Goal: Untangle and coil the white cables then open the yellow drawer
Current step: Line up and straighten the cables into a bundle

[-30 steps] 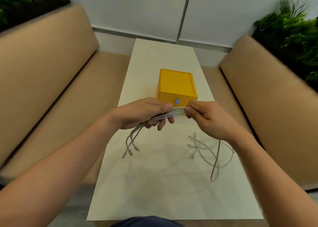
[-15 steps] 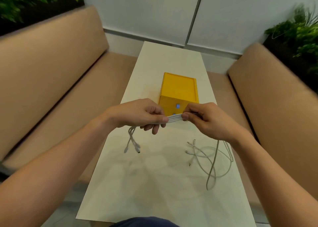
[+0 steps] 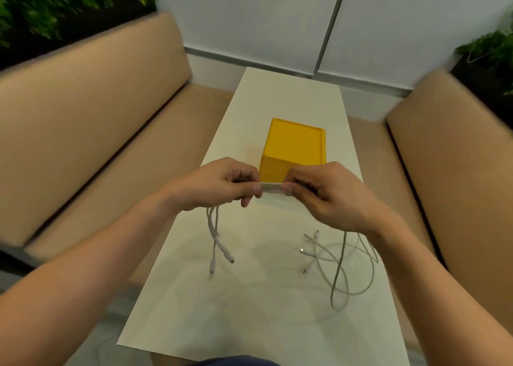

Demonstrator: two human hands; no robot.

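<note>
Over the counter [image 3: 249, 324], just in front of the yellow drawer [image 3: 294, 146], holds the white cables [image 3: 272, 187] as a short flat band between the two hands; pinches it with thumb and curled fingers of the left hand [image 3: 219, 185] at one end and of the right hand [image 3: 330, 196] at the other; neither hand spread. Compared with one second ago, has brought the hands closer together, so that less cable shows between them; has pressed the strands, before a little fanned, side by side into one strip; has raised the hands in the view, and so hides now the lower drawer front with its small blue knob. Leaves the short ends [image 3: 213, 235] with their plugs hanging below the left hand toward the counter; cannot tell whether the tips touch it; leaves the long part trailing from under the right hand into loose loops [image 3: 338, 265] that cross each other on the counter, near its right edge. Means, probably, that the untangling is mostly done and the strands are lined up for coiling; no coil made yet; should next draw in the loose loops with care, so as not to pull new knots. Finds the drawer shut, as it seems, and not touched; comes last in the task.
</note>
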